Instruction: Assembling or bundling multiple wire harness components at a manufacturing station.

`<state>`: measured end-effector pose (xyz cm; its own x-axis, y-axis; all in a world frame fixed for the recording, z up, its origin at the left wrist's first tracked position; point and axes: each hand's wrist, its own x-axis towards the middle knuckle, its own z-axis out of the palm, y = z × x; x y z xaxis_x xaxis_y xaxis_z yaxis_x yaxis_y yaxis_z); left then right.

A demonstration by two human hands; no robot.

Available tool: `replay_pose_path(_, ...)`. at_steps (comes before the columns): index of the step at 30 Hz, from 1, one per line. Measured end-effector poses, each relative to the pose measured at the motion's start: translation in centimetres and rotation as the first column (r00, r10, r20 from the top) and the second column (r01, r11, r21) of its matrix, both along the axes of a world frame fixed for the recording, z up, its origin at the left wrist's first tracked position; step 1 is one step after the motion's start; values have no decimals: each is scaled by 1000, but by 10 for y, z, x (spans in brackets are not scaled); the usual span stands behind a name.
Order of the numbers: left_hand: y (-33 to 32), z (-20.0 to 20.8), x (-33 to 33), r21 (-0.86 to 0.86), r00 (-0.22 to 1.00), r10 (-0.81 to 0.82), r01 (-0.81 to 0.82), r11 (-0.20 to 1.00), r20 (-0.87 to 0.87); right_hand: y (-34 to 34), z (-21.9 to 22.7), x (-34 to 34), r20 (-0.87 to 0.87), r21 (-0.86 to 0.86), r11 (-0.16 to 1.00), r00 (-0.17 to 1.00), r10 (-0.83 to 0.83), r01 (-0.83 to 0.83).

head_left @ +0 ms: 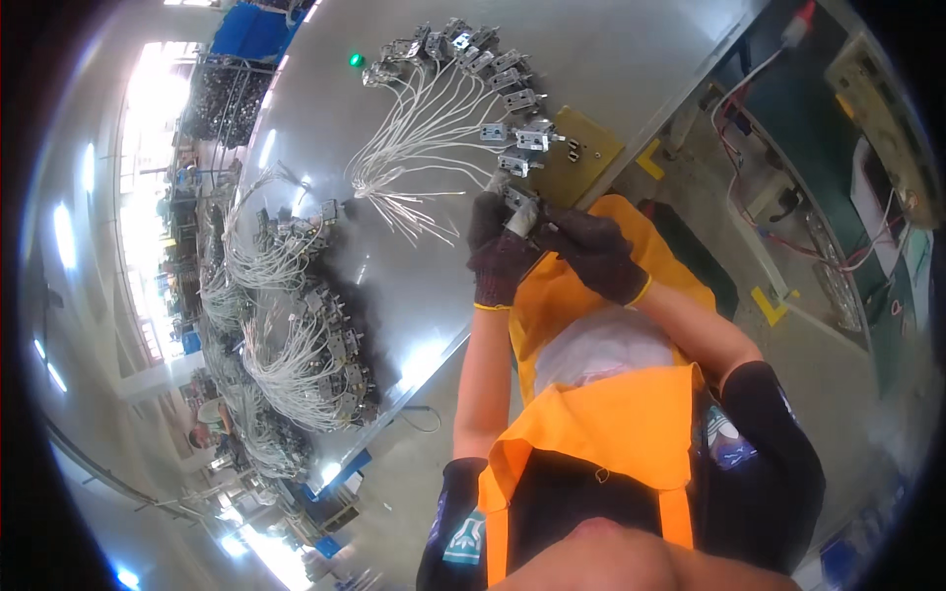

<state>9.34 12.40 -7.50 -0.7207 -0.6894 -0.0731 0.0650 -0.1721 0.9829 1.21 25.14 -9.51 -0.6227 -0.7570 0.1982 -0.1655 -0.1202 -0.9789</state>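
My left hand [498, 258], in a dark glove with a yellow cuff, is closed round a small boxy metal part [516, 199] at the table's near edge. Something white is wrapped over one fingertip or lies against it. My right hand [597, 254], gloved the same way, is pinched close beside the part; what its fingers hold is hidden. Beyond my hands, several like metal parts [506, 77] lie in an arc, each with a white wire. Their wires [404, 138] gather into one bundle with loose ends fanned out.
On the steel table [414, 286], more wired metal parts [305, 364] lie in heaps at the left. A yellowish plate [581, 158] with small fittings sits at the edge by my hands. A green light [357, 60] shows at the far side. Cables [734, 148] hang at the right.
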Motion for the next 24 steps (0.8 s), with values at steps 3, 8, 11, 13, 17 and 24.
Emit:
replay_pose_path(3,0,-8,-9,-167,989,70,-48,985,133,1,-12,5,355,-100,994,935,-2,40)
replay_pose_path(8,-5,-11,-7,-231,976,21,30,973,217,-1,-32,9,117,-153,986,992,-47,65)
replay_pose_path(11,-1,-6,2,-184,998,3,8,983,64,-1,-19,13,83,-176,983,996,-46,60)
replay_pose_path(13,-1,2,-1,-59,1000,-21,22,998,8,0,-11,8,-11,-187,980,998,-65,62)
replay_pose_path(17,-1,-5,-8,183,985,-17,49,982,-174,-1,-4,0,57,-122,992,998,-25,31)
replay_pose_path(24,-2,-16,-19,-123,987,154,-147,981,48,1,4,-25,-610,-48,998,793,-5,-31)
